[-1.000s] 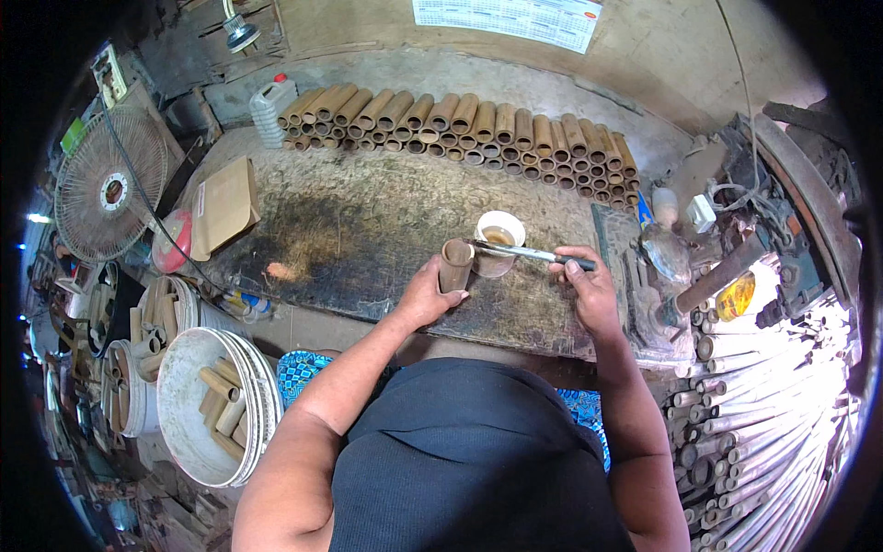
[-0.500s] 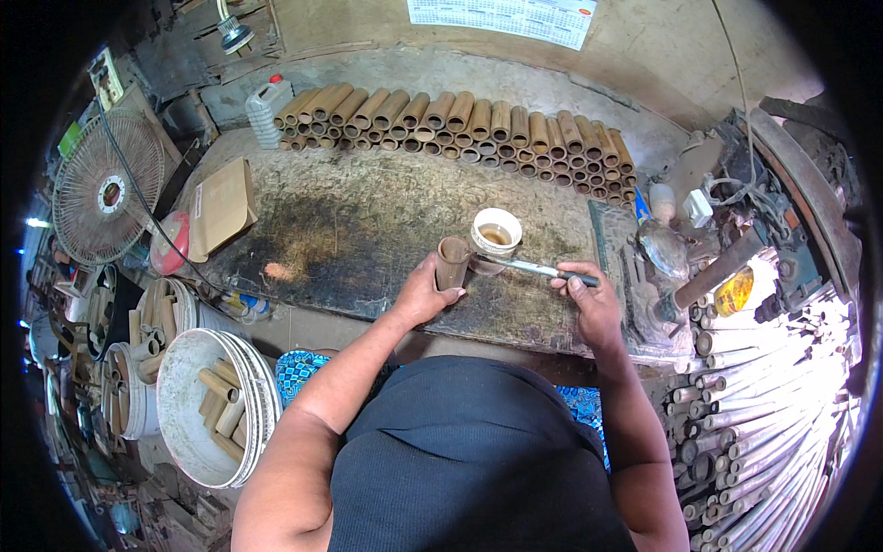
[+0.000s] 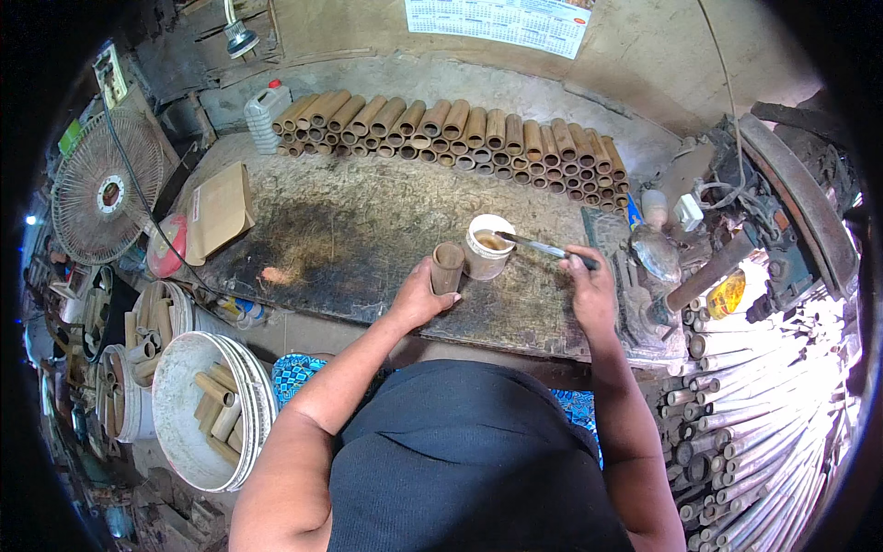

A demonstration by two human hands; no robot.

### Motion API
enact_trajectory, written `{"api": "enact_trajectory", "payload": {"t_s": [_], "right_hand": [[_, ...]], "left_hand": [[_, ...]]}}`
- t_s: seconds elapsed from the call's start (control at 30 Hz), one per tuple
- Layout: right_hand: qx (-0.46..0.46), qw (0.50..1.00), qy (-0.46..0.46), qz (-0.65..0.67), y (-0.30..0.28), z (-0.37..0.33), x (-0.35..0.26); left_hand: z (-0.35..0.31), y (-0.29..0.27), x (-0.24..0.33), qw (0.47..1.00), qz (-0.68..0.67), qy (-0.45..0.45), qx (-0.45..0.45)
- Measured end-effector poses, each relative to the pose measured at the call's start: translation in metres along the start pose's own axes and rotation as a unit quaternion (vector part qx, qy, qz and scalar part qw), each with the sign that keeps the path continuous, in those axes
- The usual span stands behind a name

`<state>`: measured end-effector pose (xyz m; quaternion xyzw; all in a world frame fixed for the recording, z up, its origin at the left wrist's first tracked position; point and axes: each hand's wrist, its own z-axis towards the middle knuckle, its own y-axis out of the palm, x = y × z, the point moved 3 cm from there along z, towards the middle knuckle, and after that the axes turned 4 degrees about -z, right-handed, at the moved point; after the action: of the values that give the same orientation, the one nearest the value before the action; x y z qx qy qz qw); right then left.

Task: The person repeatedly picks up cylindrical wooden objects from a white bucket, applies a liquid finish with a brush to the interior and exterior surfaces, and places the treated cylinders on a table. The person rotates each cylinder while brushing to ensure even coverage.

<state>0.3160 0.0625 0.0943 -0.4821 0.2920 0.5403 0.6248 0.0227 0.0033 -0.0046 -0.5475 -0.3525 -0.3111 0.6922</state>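
My left hand (image 3: 424, 293) is wrapped round a short bamboo tube (image 3: 447, 268), its open end facing up. In my right hand (image 3: 590, 278) is a brush (image 3: 541, 247) with a dark handle and a long pale shaft. The brush tip reaches over the rim of a small white tub (image 3: 485, 267) on the workbench (image 3: 359, 216). Brownish liquid shows inside the tub. Tube and tub stand side by side, the tube nearer my left hand.
Stacked bamboo tubes (image 3: 451, 138) line the back of the bench, beside a plastic jug (image 3: 268, 118). A brown envelope (image 3: 220, 211) and a fan (image 3: 110, 191) are at left. White buckets (image 3: 198, 354) hold cut tubes. Long poles (image 3: 763, 432) and a metal vise-like tool (image 3: 704, 276) are at right.
The brush tip has moved from the bamboo tube's mouth to the white tub's rim. My right hand has risen slightly. The left hand still holds the tube in nearly the same place.
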Motion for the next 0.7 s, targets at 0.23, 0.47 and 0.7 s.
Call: {"api": "enact_trajectory", "payload": {"t_s": [0.23,0.47,0.7], "right_hand": [[-0.042,0.966,0.009,-0.256,0.035,0.038,0.004],[-0.034,0.969,-0.024,-0.245,0.041,0.039,0.0],[-0.03,0.985,0.021,-0.171,0.019,0.016,-0.02]], "left_hand": [[-0.004,-0.005,0.015,0.999,-0.012,0.039,0.007],[-0.011,-0.017,0.023,0.994,0.026,0.092,0.059],[-0.007,-0.017,0.014,0.991,0.03,0.118,0.06]]}}
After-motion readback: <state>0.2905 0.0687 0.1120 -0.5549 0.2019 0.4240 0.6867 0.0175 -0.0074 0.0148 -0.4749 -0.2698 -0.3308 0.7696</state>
